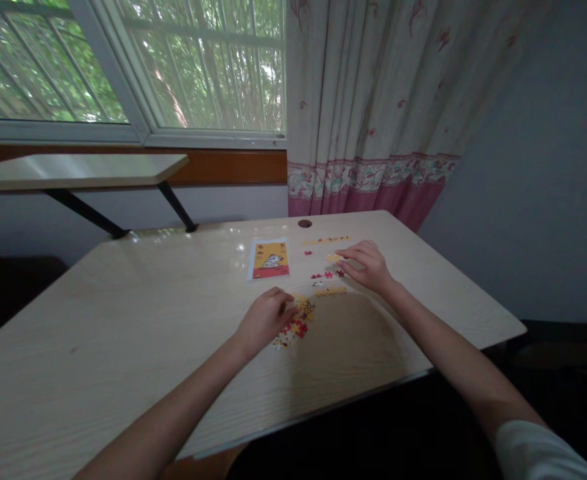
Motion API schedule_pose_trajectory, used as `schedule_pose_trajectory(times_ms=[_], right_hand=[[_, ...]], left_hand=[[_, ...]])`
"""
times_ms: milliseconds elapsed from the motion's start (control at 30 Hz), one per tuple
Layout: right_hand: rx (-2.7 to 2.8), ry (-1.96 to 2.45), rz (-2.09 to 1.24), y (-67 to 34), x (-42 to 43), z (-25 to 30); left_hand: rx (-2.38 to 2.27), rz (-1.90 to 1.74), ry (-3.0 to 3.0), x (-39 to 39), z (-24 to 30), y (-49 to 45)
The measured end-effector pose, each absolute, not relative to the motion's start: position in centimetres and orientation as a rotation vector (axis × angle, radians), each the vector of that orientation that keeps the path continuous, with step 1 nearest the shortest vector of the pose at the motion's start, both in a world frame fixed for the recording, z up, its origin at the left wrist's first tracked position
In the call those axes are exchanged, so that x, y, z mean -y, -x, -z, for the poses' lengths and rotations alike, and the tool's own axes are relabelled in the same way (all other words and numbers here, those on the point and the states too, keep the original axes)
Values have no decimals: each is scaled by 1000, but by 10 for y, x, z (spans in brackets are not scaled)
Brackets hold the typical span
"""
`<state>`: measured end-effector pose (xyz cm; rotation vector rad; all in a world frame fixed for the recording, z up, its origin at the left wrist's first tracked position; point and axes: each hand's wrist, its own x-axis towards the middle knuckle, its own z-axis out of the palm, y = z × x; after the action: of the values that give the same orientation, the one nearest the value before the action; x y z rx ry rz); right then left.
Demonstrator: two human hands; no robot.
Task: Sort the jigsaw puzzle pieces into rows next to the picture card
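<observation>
Yellow puzzle pieces (pixel 330 291) form rows; a mixed pile (pixel 300 327) remains unsorted; left hand (pixel 264 317) and right hand (pixel 369 268), grip unclear.

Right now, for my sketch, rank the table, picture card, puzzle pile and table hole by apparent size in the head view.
1. Table
2. Picture card and puzzle pile: too alike to rank; left hand partly hides the pile
3. Table hole

Yellow, red and white pieces (pixel 301 327) lie by the left hand (pixel 264 319), a yellow-and-red card (pixel 269 261) beyond it, a pink-hemmed, floral cream curtain (pixel 368 100) beyond the right hand (pixel 368 268).
</observation>
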<state>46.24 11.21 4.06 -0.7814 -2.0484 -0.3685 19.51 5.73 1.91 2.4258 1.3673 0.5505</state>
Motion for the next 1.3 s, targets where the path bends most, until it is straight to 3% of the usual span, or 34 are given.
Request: schedule_pose_trajectory(times_ms=[367,733,1300], right_hand=[[2116,817,201,-470,-110,-51],[2498,1487,-905,-508,-107,-67],[2528,1549,-951,-510,-121,-44]], left_hand=[[-1395,-528,-2423,-69,-20,-182],[-1543,-579,-2314,-87,-13,-146],[-1317,-495,-2387,-79,-32,-144]])
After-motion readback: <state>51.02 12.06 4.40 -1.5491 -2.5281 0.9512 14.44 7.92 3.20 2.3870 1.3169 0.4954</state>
